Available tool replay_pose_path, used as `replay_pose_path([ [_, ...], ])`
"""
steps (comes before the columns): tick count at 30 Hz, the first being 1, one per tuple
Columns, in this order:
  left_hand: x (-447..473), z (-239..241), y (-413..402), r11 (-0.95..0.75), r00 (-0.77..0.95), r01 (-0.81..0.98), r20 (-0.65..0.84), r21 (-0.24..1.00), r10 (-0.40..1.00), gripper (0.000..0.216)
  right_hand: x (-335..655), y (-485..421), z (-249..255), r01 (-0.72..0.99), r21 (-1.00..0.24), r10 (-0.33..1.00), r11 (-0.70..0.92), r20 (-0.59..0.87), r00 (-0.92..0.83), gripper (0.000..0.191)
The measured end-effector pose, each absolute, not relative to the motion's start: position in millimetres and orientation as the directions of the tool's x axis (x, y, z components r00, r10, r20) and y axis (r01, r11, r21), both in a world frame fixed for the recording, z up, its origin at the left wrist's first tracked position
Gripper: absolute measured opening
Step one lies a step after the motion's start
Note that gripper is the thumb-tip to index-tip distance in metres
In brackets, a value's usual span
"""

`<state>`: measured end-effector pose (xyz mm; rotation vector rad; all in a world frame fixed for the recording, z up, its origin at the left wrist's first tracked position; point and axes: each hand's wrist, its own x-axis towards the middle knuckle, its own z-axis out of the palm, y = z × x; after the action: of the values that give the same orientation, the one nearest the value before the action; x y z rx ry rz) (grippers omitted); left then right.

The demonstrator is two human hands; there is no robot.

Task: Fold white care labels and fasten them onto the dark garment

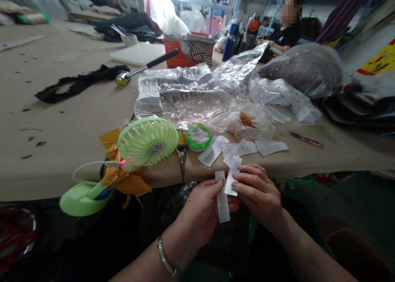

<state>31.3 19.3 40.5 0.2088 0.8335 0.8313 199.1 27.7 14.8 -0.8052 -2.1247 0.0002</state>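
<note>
Just off the table's front edge, my left hand pinches a narrow white printed label under its thumb. My right hand is closed on another white label, its fingertips along the right side. The two labels are side by side and nearly touch. On the table beyond them lie fanned stacks of printed labels, with one stack to the left and another to the right. A round green tub with white filling stands behind the left stack.
A green fan is taped at the front edge, beside a soldering-iron-like tool. Thread snips lie to the right. Behind are a clear plastic bag with bundles, a bag with rubber bands, and a seated person.
</note>
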Motion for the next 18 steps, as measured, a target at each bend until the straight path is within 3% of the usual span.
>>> replay_pose_path([
  [7,35,35,14,0.680,0.486,-0.651,-0.502,0.338,0.715,0.009,189,6,13,0.428,-0.300,0.514,0.853,0.628,-0.584,0.015],
  [13,38,35,10,0.730,0.537,-0.558,-0.498,0.395,0.681,0.020,196,1,12,0.409,-0.324,0.520,0.853,0.598,-0.610,0.014],
  [18,44,30,8,0.737,0.535,-0.565,-0.515,0.372,0.670,0.017,205,-3,20,0.380,-0.402,0.552,0.833,0.561,-0.617,0.012],
])
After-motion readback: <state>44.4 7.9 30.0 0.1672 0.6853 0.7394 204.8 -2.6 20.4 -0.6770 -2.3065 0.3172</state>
